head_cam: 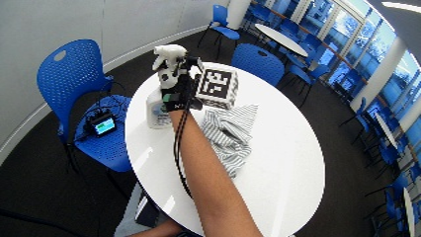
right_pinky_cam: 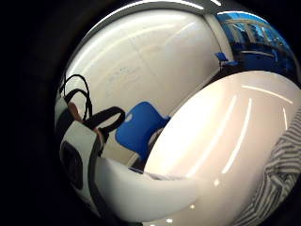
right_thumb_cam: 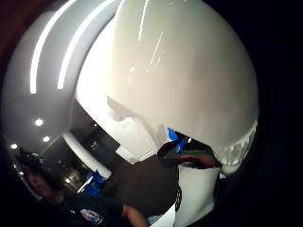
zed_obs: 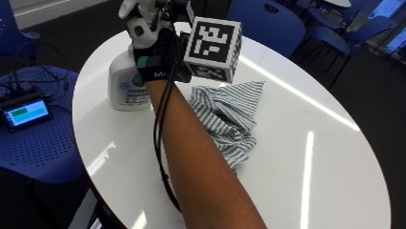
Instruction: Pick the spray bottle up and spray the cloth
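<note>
Spray bottle (zed_obs: pixel 128 81) first: it stands upright on the round white table (zed_obs: pixel 329 171), base down near the rim, and everything else here reads off it. The gloved right hand (zed_obs: pixel 155 57) is right up against its neck, arm stretched in across the tabletop, wrist level with the shoulder of the bottle. From the outside view the hand looks wrapped around the neck below the white trigger head (head_cam: pixel 168 53), which pokes up above the glove, but the fingers themselves are hidden behind the hand and bottle, so whether they are clamped on or merely laid against it, I cannot tell. The thumb-side palm view backs up the closeness: a big white curve fills it, the bottle's body sitting right at the palm.

Just beside the bottle, on the side away from the table's rim, the striped cloth (zed_obs: pixel 229 119) lies crumpled in a loose heap running back along the arm. It is close but not touching the bottle. That makes sense of the layout: target and tool side by side, so a short turn of the nozzle should bring the spray onto the fabric.

My read is that this is the pick-up stage, with the bottle's base on the table and the lift not yet made. Next the nozzle needs pointing at the cloth, since at present the head seems aimed elsewhere. A blue chair (head_cam: pixel 72 74) stands beyond the bottle, off the table.
</note>
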